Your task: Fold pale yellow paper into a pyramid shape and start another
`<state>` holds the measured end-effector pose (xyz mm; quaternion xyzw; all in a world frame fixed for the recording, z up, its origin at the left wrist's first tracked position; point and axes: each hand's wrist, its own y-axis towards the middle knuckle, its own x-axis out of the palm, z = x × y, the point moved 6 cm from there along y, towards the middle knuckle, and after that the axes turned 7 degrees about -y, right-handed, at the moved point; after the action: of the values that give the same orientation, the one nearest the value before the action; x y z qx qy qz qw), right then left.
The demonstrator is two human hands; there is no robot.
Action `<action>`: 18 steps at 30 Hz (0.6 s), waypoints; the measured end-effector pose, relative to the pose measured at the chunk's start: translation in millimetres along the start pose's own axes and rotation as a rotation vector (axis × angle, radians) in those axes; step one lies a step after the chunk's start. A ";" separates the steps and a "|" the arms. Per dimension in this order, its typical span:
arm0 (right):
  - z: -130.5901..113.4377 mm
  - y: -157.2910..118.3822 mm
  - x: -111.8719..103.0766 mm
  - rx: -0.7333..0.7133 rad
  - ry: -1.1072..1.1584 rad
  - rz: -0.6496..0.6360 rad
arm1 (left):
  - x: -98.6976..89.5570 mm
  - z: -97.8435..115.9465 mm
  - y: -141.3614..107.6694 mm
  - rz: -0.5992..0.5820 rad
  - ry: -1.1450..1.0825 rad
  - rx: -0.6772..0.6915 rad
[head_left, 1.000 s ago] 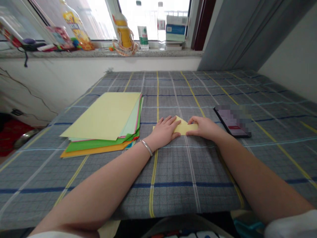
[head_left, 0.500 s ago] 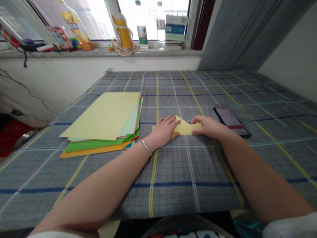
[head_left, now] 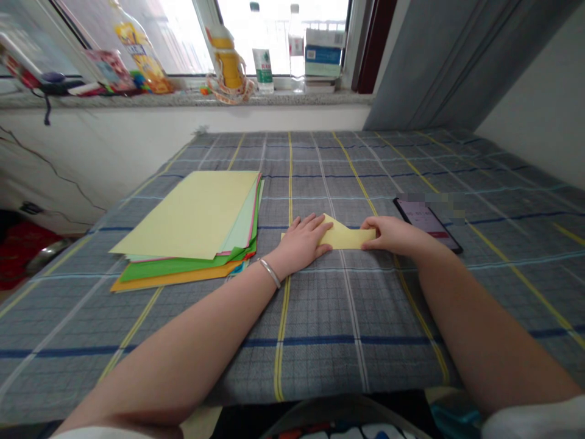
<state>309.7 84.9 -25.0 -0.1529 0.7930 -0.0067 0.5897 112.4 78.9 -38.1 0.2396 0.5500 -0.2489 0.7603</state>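
Note:
A small folded piece of yellow paper (head_left: 346,238) lies on the checked cloth, with a raised point at its top edge and a narrow strip running to the right. My left hand (head_left: 304,239) rests flat over its left part, fingers spread, a silver bracelet on the wrist. The paper beneath that palm is hidden. At the right end of the strip, my right hand (head_left: 386,233) pinches the paper between thumb and fingers.
A stack of coloured sheets (head_left: 192,213), yellow on top, lies to the left. A phone (head_left: 429,225) is just beyond my right wrist. Bottles, boxes and a yellow cup (head_left: 228,64) line the windowsill (head_left: 283,99) at the back.
My right hand has slid a little to the right along the strip, and more of the strip now shows between my hands. My left hand has stayed in place.

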 end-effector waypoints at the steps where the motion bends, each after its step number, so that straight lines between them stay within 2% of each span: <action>1: 1.8 0.0 0.0 0.016 0.001 -0.007 | 0.0 0.0 0.1 0.000 -0.001 0.001; 5: 10.2 -0.8 0.9 0.067 0.021 -0.044 | 0.1 0.0 0.4 -0.004 -0.003 0.001; 15: 8.1 -4.4 -0.2 0.049 -0.018 -0.096 | 0.9 -0.9 0.3 -0.006 -0.005 0.003; 18: 8.9 -6.2 0.5 0.006 -0.026 -0.114 | 1.8 -1.8 0.7 -0.006 -0.009 0.008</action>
<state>319.3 80.4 -27.0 -0.1960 0.7751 -0.0409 0.5992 112.1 80.4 -40.3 0.2398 0.5463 -0.2545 0.7611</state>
